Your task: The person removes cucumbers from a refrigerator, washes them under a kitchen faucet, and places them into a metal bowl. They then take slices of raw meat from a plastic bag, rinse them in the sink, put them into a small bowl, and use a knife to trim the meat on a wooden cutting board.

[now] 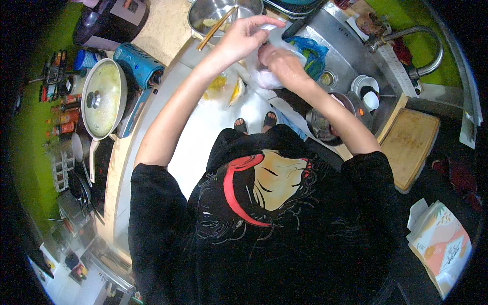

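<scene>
A translucent plastic bag (pixel 268 81) hangs in front of me near the sink's edge, with something pale inside that I cannot make out. At its top edge my left hand (pixel 244 38) pinches the plastic, index finger stretched out. My right hand (pixel 284 63) is at the bag's mouth with its fingers curled; the fingertips are hidden, so what they hold does not show. Beyond my left hand stands a stainless steel bowl (pixel 198 17) with pale food pieces. A pair of wooden chopsticks (pixel 217 28) rests across its rim.
The steel sink (pixel 345 49) holds a blue plastic bag with greens (pixel 310 53), stacked white bowls (pixel 366 89) and a metal pot (pixel 320 122). A wooden cutting board (pixel 410 148) lies at right. At left, a lidded pan (pixel 105 99) sits on a stove. Below, a bin bag (pixel 219 87) hangs open.
</scene>
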{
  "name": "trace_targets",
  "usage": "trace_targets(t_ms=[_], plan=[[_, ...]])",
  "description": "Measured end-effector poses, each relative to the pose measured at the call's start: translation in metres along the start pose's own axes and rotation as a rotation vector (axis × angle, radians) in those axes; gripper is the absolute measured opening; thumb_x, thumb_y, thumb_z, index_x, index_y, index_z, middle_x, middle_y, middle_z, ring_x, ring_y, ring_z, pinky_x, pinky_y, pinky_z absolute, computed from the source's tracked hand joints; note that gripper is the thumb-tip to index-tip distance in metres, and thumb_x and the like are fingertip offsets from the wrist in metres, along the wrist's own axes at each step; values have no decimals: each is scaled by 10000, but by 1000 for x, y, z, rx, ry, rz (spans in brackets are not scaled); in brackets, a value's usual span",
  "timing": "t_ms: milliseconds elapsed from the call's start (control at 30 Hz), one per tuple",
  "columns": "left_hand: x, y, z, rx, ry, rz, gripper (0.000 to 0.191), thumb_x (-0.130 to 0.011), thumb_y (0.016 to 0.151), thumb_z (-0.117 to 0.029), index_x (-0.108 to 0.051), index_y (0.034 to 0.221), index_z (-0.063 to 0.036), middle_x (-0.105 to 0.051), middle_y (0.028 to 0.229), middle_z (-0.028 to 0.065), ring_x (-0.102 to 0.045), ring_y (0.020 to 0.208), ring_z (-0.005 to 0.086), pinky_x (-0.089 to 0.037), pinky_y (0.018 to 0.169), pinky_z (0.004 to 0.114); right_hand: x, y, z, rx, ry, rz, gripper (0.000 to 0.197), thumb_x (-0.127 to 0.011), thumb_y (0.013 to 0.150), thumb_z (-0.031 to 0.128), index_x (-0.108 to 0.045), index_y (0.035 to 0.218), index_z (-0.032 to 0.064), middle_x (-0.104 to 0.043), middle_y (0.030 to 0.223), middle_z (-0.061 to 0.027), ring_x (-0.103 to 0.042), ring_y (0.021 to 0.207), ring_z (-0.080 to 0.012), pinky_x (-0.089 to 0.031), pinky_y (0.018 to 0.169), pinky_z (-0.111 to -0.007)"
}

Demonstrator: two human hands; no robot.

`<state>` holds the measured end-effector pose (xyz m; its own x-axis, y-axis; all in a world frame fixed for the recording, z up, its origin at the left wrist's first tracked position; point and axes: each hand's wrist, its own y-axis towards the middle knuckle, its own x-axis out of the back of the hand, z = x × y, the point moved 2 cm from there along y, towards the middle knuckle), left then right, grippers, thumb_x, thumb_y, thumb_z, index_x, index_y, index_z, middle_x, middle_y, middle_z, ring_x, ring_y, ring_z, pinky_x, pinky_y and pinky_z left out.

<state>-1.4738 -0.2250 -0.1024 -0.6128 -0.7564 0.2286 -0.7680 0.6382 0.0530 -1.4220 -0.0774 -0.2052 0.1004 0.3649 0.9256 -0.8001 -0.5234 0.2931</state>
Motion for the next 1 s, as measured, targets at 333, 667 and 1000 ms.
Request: trace_targets(t_ms=[333,667,1000], plan=[[-51,-21,54,-116,385,44,306,-492,772,-13,-620,1042,-75,-578,1127,158,-558,1031,327,-443,907,371,-41,-23,-4,-87,-140,425,227,-580,664,67,-642,873,2,-646,901,-137,-586,959,-304,-516,711,-398],[-51,-37,102,116,677,77,377,-619,815,-261,-549,1150,-104,-567,1093,147,-548,1039,318,-452,875,397,-8,-47,-41,-473,467,234,447,-713,545,162,-519,925,27,-600,881,-193,-579,871,-360,-446,765,-403],[11,-62,93,-278,961,270,207,-584,770,-123,-549,949,-24,-559,1040,121,-538,995,292,-418,859,414,11,-45,-75,-583,628,279,655,-782,574,229,-545,1145,13,-595,1079,-140,-574,992,-234,-430,890,-318]])
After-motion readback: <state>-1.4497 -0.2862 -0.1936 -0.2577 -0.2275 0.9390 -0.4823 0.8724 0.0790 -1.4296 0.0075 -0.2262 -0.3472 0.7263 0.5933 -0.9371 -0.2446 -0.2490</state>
